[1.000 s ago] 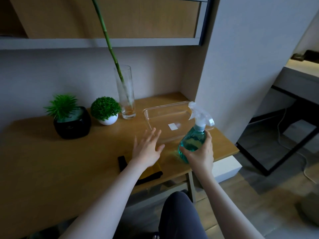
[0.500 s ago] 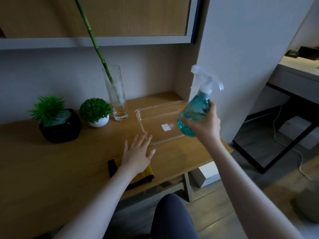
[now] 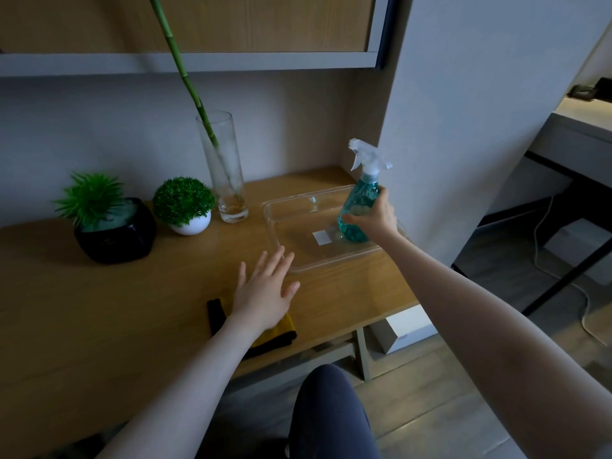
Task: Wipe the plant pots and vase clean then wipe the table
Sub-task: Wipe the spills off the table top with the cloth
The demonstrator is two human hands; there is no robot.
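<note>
A black pot with a spiky green plant and a small white pot with a round green bush stand at the back left of the wooden table. A tall glass vase holding a bamboo stalk stands beside them. My right hand grips a teal spray bottle inside the clear plastic tray. My left hand hovers flat with fingers spread, above a yellow and black cloth near the front edge.
A wooden cabinet with a grey shelf edge hangs over the table. A grey wall closes the right side. A white box sits under the table, and a dark desk frame with cables stands at the right.
My right hand lifted the spray bottle from the table's front edge, then lowered it into the clear tray. My left hand stayed spread above the cloth.
</note>
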